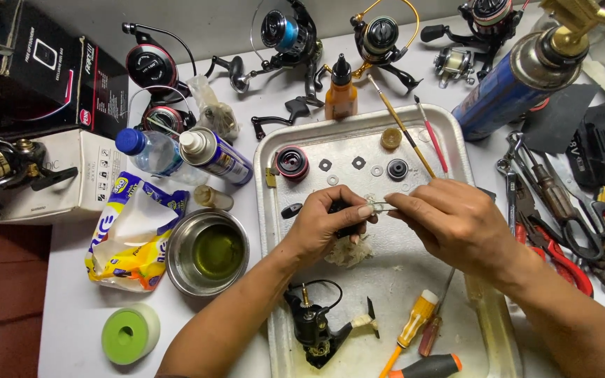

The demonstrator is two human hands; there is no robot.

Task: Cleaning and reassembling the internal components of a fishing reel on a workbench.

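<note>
Hands meet over a metal tray (456, 133): left hand (323, 227) pinches a dark reel part (344, 210), right hand (456, 224) fingers press together on a thin pin (379, 206) lying crosswise toward it.

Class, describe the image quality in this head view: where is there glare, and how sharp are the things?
Head view: even overhead light; glare on the steel bowl rim and metal tray; soft shadows under both hands; left hand and right hand sharp; edges bend slightly.
</note>
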